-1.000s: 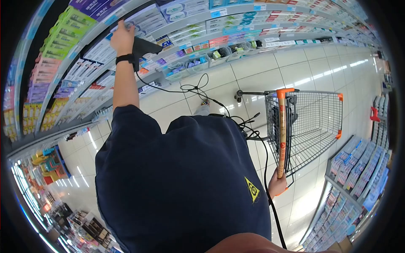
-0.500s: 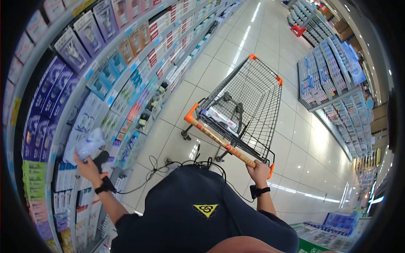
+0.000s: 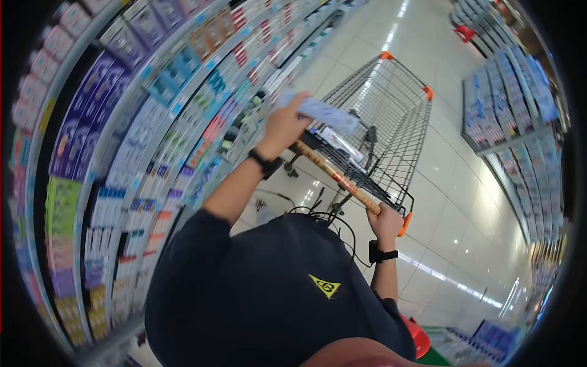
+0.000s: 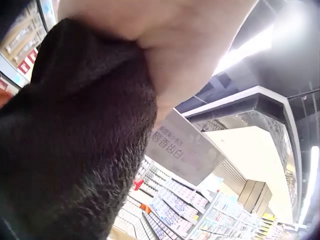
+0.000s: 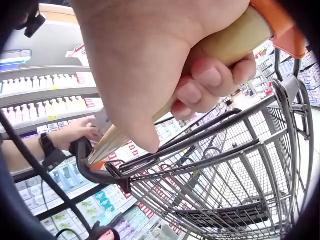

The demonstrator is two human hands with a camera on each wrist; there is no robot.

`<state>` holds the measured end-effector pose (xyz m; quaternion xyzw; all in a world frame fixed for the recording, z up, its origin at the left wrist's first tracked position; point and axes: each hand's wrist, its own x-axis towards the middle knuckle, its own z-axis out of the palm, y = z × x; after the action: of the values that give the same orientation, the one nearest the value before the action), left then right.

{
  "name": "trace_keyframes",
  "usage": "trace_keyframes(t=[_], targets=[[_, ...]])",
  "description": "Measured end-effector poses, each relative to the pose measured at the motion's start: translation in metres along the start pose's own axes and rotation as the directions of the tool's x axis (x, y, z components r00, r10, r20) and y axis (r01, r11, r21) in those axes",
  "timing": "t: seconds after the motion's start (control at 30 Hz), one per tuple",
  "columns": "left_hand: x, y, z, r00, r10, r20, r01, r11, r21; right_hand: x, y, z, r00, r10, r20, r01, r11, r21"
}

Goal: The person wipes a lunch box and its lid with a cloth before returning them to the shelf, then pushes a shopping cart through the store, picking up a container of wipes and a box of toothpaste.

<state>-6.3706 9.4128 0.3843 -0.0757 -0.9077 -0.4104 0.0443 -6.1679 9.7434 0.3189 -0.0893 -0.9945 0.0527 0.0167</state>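
In the head view my left hand (image 3: pixel 286 126) grips a pale blue-white box (image 3: pixel 324 114), blurred, held above the handle end of the shopping cart (image 3: pixel 391 104). A white package (image 3: pixel 340 145) lies in the cart near the handle. My right hand (image 3: pixel 386 223) is wrapped round the handlebar (image 3: pixel 336 176) at its right end. The right wrist view shows its curled fingers (image 5: pixel 205 82) round the bar, with the left hand (image 5: pixel 77 132) beyond the bar's far end. In the left wrist view a dark fuzzy cover and the palm side (image 4: pixel 185 45) fill much of the picture; the box is hidden.
Shelves of boxed goods (image 3: pixel 85 122) curve along the left side. Another display shelf (image 3: pixel 510 104) stands on the right, past the tiled floor (image 3: pixel 446 202). Black cables (image 3: pixel 306 211) hang in front of the body. A red object (image 3: pixel 416 336) is at the lower right.
My left hand has carried the box from the shelf rightward to above the cart's handle end. Earlier, that hand was reaching into the shelf. The right hand stays on the handlebar.
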Motion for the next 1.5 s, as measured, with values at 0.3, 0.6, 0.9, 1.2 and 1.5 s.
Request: trace_keyframes(t=[0.3,0.6,0.9,1.2,1.5], targets=[[0.008,-0.008,0.069,0.949,0.250,0.193,-0.247,0.968,-0.038,0.003,0.025,0.009,0.994,-0.094,-0.060,0.094,0.996,-0.009],[-0.058,-0.024,0.066,0.986,0.147,0.080,-0.164,0.945,0.284,0.045,0.061,0.003,0.996,-0.089,0.017,0.089,0.996,-0.011],[0.014,-0.042,0.089,0.996,0.062,0.058,-0.077,0.946,0.315,0.124,0.052,0.013,0.993,-0.113,-0.037,0.111,0.992,-0.066],[0.166,-0.058,0.120,0.993,0.114,-0.027,-0.102,0.954,0.282,0.284,0.051,0.023,0.989,-0.122,-0.087,0.116,0.991,-0.062],[0.337,-0.061,0.155,0.987,0.162,0.004,-0.153,0.925,0.349,0.445,0.062,0.029,0.990,-0.082,-0.111,0.076,0.996,-0.055]])
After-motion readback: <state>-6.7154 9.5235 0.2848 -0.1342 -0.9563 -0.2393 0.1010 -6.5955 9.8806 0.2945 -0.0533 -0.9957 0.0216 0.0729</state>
